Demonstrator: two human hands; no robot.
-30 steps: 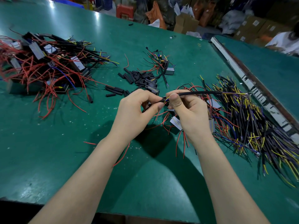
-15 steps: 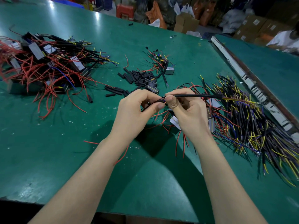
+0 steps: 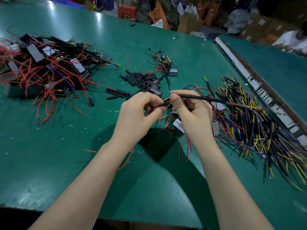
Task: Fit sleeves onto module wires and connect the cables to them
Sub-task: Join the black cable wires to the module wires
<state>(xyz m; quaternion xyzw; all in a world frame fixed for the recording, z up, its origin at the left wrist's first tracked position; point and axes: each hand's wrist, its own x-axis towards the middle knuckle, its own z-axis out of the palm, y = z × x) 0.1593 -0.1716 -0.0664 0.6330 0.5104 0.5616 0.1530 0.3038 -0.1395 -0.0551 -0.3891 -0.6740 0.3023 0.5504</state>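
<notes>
Over the middle of the green table, my right hand pinches a black cable near its stripped end, where a yellow core sticks out. The cable runs right toward the pile of black, yellow and purple cables. My left hand pinches a black sleeve with thin red module wires right against that cable end. Small silver modules with red leads lie under my hands. Loose black sleeves are scattered just beyond my fingers.
A big heap of modules with red wires fills the far left. One silver module with wires lies beyond the sleeves. A metal rail runs along the right edge. Boxes and a person in white are in the background.
My right hand has drawn the black cable further left out of the pile, and its yellow core now shows between my two hands. The left hand keeps its pinch.
</notes>
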